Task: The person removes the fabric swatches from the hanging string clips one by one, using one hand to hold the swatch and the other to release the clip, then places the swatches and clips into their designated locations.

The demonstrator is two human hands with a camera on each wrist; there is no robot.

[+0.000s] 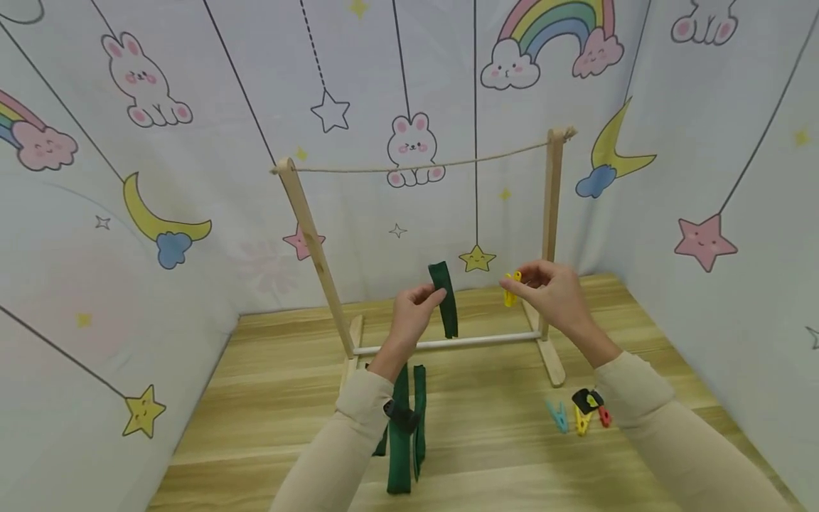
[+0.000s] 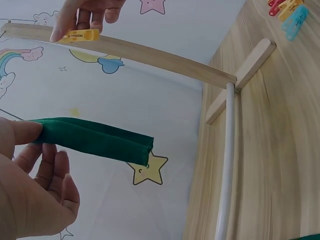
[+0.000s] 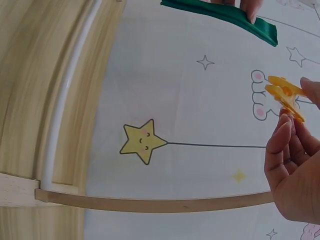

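My left hand point(image 1: 411, 318) pinches a folded strip of dark green cloth point(image 1: 451, 313) between thumb and fingers, near its upper part. The lower end of the cloth point(image 2: 100, 137) hangs free in the left wrist view. To the right, my right hand point(image 1: 557, 295) holds a yellow clothespin point(image 1: 510, 290) between thumb and fingers. Both hands are raised in front of a wooden frame, below the string point(image 1: 358, 170) tied between its posts. In the right wrist view, the yellow clothespin point(image 3: 286, 95) sits between the thumb and fingertips.
More green cloth strips point(image 1: 399, 455) lie on the wooden table point(image 1: 499, 455) under the left forearm. Near the right forearm are a blue clothespin point(image 1: 559, 416), a yellow one point(image 1: 582, 422) and a red one point(image 1: 604, 417), beside a small black item point(image 1: 586, 400). A white rod point(image 1: 473, 342) joins the posts low down.
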